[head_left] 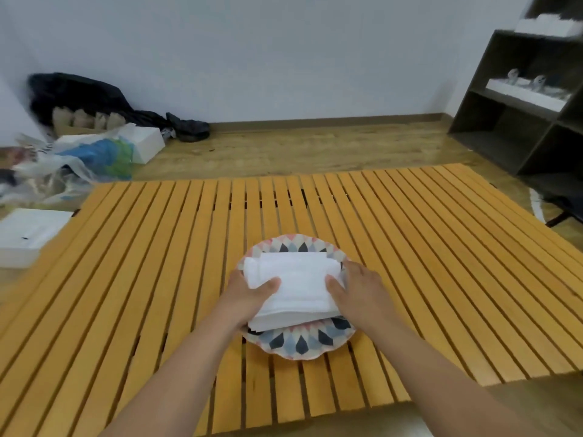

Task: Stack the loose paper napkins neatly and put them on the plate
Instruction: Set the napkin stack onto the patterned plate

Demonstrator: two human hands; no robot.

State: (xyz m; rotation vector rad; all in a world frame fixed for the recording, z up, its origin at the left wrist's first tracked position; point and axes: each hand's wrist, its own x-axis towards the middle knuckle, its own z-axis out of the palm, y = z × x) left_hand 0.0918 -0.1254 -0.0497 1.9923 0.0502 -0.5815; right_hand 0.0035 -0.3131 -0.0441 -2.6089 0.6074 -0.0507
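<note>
- White napkins (299, 285) are stacked on the patterned plate (310, 343), set on the slatted wooden table (157, 263).
- One side is gripped by the left hand (249, 294), thumb on top.
- The other side is gripped by the right hand (356, 293).

Fingers of the left hand (249, 298) and right hand (356, 294) are largely concealed by the napkin stack (296, 285). The centre of the plate (303, 345) is covered. The napkin count cannot be determined. The shelf unit (504, 121) is cut by the right edge; its contents are blurred. Plastic bags (63, 165) are blurred.
</note>
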